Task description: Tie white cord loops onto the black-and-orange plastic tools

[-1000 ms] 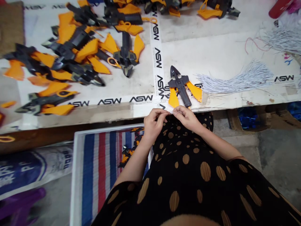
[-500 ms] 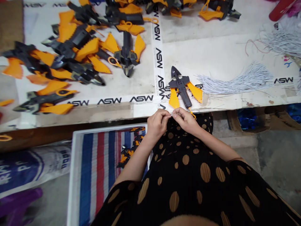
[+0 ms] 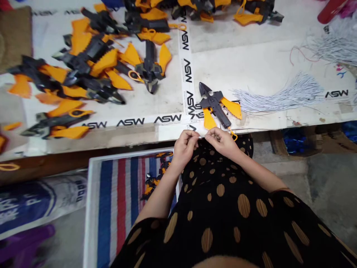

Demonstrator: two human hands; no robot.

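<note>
My left hand (image 3: 185,147) and my right hand (image 3: 222,143) meet at the table's front edge, each pinched on a short white string (image 3: 202,137) that runs between the fingertips. Just beyond my right hand, a black-and-orange winged plastic toy (image 3: 214,104) lies with its pointed nose away from me. Its orange ring (image 3: 233,137) hangs over the edge by my right fingers. To the right rests a bundle of thin white strings (image 3: 279,96).
Many similar toys (image 3: 103,70) are heaped on the left of the paper-covered table (image 3: 251,59). Another white bundle (image 3: 331,48) and a red cylinder (image 3: 331,12) are at the far right. Below left stands a white-framed striped surface (image 3: 111,208) with toys on it.
My hands have drawn slightly apart, and more of the white string shows between them. The nearest toy appears turned a little, its nose further left and its tail further right.
</note>
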